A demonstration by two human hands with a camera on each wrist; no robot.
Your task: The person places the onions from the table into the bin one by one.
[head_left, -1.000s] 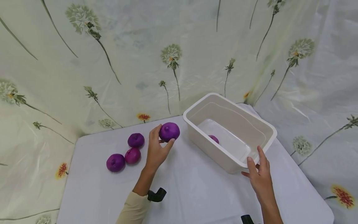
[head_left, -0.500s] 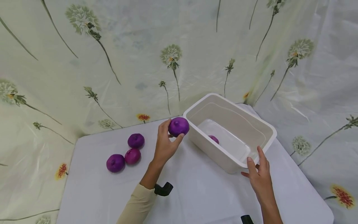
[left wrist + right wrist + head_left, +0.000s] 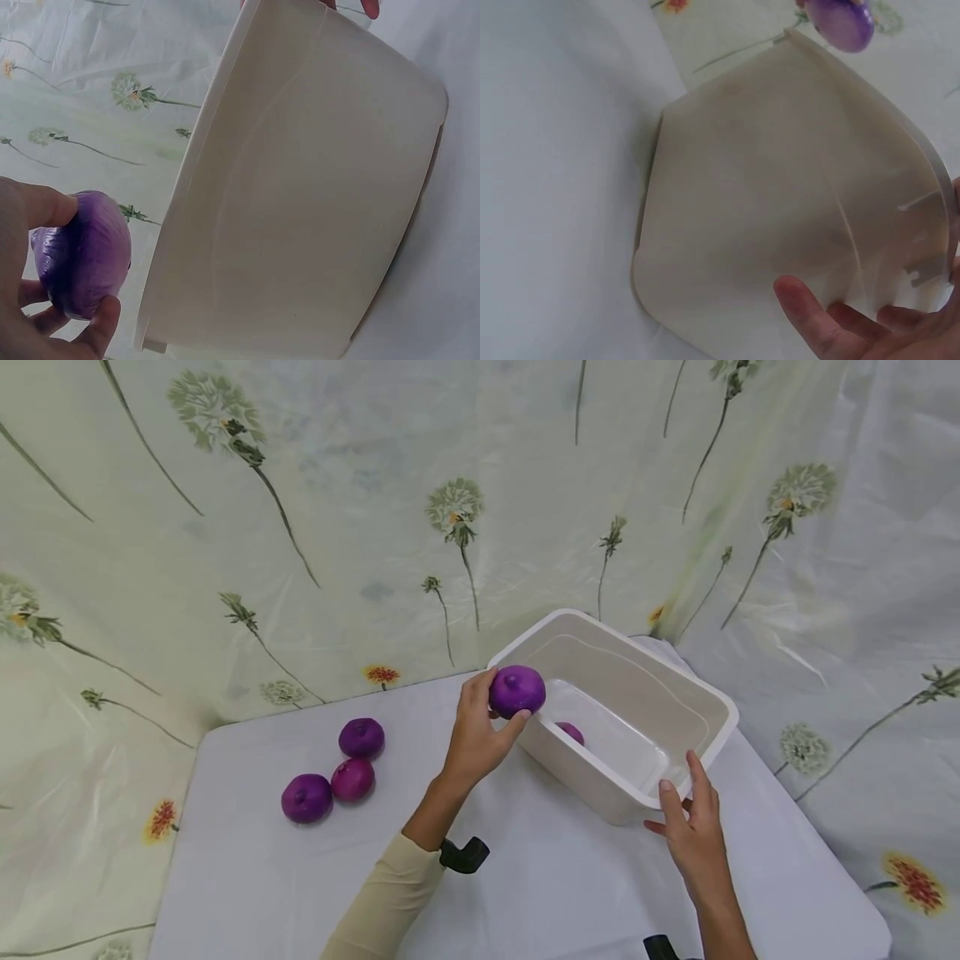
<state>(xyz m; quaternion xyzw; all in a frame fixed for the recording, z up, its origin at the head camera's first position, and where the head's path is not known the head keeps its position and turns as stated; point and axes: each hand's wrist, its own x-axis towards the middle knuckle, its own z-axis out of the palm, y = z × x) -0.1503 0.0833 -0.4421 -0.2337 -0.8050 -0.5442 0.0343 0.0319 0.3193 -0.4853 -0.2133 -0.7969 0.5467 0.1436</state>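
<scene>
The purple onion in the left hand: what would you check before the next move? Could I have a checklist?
1. Purple onion secure: ok; the left hand holds it between fingers and thumb.
2. Onion clear of the rim: ok; both wrist views show a gap between them.
3. Onion fully over the opening of the white plastic tub: not ok, it seems; the head view shows it overlapping the rim.
4. Tub steadied: ok; the right hand is at its near corner. Firmness: cannot tell.
5. Room inside: ok; another onion shows, with bare floor beside it.
</scene>
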